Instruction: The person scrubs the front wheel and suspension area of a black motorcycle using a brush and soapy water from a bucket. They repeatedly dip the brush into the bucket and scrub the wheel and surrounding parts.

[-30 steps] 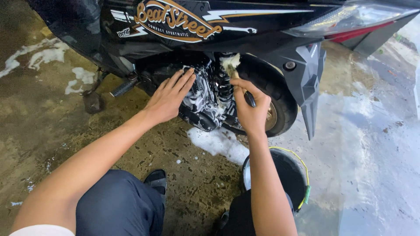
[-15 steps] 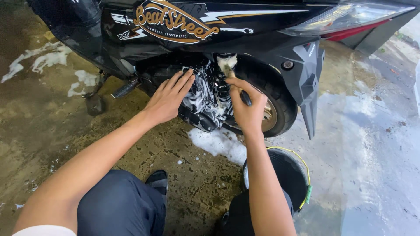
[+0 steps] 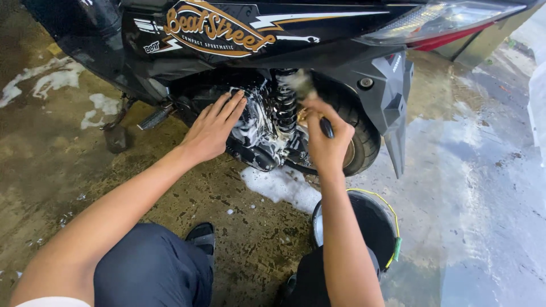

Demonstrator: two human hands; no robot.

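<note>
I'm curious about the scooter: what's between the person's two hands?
In the head view, the soapy engine casing and black coiled shock spring sit between the left hand and right hand.

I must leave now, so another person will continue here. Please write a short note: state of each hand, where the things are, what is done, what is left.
Left hand: open, flat on the soapy engine casing of the black scooter.
Right hand: shut on a brush, bristles up beside the rear shock spring.
Black bucket: on the wet floor, under the right forearm.
Done: foam covers the engine area; foam also lies on the floor below.
Left: foam is not rinsed off.
</note>
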